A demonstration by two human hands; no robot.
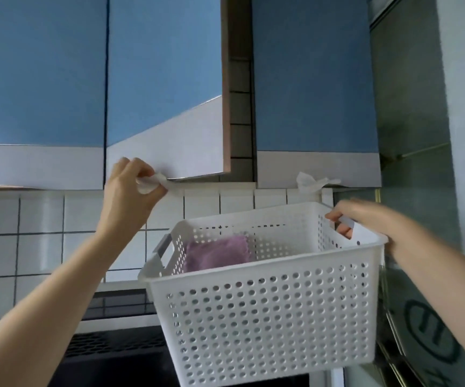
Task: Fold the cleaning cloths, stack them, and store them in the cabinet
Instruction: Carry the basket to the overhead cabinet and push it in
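Observation:
A white perforated plastic basket point(267, 308) hangs in the air at lower centre. My right hand point(348, 216) grips its right handle. A folded purple cloth point(217, 255) lies inside, against the far left wall. My left hand point(130, 191) is raised and closed on a white strip tied as a pull point(153, 182) at the bottom edge of a blue wall cabinet door point(164, 88). That door stands slightly ajar, showing a dark gap on its right side.
A second blue cabinet door point(315, 79) on the right has its own white tie point(309, 182) and is closed. White tiled wall point(41, 227) runs behind. A black range hood point(114, 344) sits below. A glass panel point(415, 191) stands at right.

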